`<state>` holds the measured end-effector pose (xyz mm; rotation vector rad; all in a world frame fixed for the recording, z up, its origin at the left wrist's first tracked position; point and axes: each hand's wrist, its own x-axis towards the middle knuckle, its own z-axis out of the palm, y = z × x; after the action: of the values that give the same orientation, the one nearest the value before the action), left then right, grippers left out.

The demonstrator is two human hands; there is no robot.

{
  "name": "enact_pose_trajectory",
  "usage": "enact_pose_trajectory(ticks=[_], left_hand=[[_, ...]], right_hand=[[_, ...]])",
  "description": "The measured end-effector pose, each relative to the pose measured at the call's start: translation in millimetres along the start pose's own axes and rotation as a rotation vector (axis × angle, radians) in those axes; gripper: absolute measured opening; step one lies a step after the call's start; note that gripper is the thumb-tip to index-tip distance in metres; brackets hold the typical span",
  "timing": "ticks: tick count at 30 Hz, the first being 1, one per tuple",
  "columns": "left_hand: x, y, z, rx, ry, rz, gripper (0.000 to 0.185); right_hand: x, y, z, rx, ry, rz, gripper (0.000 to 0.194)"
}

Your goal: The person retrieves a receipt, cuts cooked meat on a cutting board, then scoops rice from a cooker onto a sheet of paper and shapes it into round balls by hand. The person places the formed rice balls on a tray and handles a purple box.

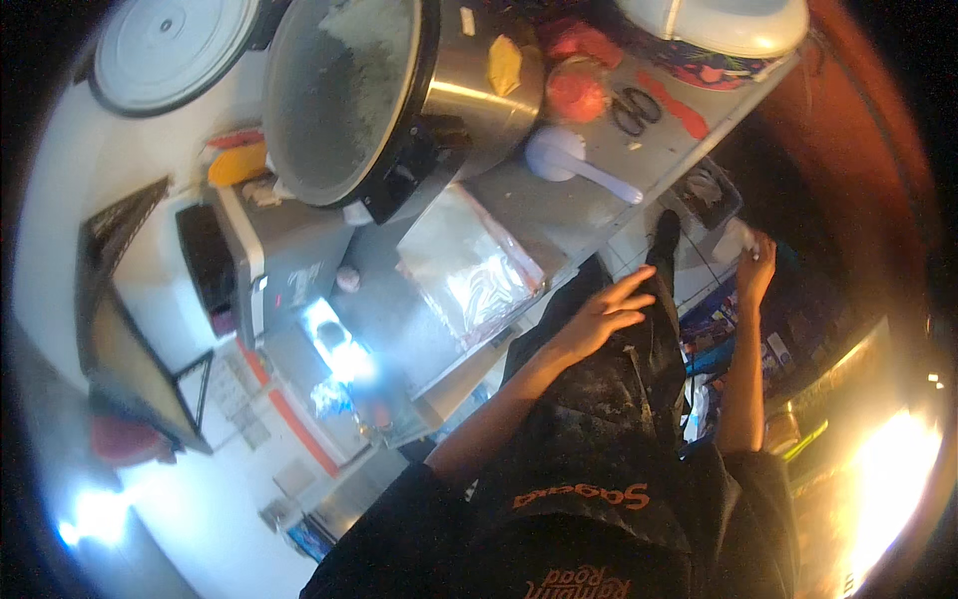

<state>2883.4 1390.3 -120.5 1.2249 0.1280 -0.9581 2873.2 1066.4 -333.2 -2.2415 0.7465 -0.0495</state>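
Note:
My left hand (608, 313) is held out over my dark, stained apron (591, 404), fingers apart and holding nothing. It is just off the edge of the grey table (599, 206). Farther right, my right hand (756, 266) grips a small pale item (732, 241), too blurred to identify, beside a dark open bin (707, 193) low down. On the table nearest my left hand lies a stack of clear plastic bags (471, 262). A pale plastic scoop (569, 157) rests beyond it, its handle towards the table edge.
A large steel pot (486, 105) with whitish contents stands at the back, with a round pale lid (172, 52) left of it. Black-handled scissors (635, 112), a red-filled bag (576, 90) and a white-lidded tub (718, 30) are right. A grey box-like appliance (288, 247) stands left.

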Motion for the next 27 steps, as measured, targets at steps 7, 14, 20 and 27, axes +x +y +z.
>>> enact_pose_trajectory(ticks=[7,14,20,27], left_hand=[[-130,-40,-167,0.799,1.064,-0.061,0.036],[-176,-100,-251,1.139,1.397,-0.227,0.092],[-175,-117,-264,0.735,1.501,-0.310,0.086],[-198,-90,-261,0.869,1.440,-0.086,0.042]], right_hand=[[97,97,103,-0.191,-0.127,-0.151,0.033],[1,-115,59,0.187,-0.498,-0.591,0.020],[-137,-306,111,0.376,-1.083,-0.563,0.035],[-185,-368,223,-0.265,-0.587,-0.789,0.070]])
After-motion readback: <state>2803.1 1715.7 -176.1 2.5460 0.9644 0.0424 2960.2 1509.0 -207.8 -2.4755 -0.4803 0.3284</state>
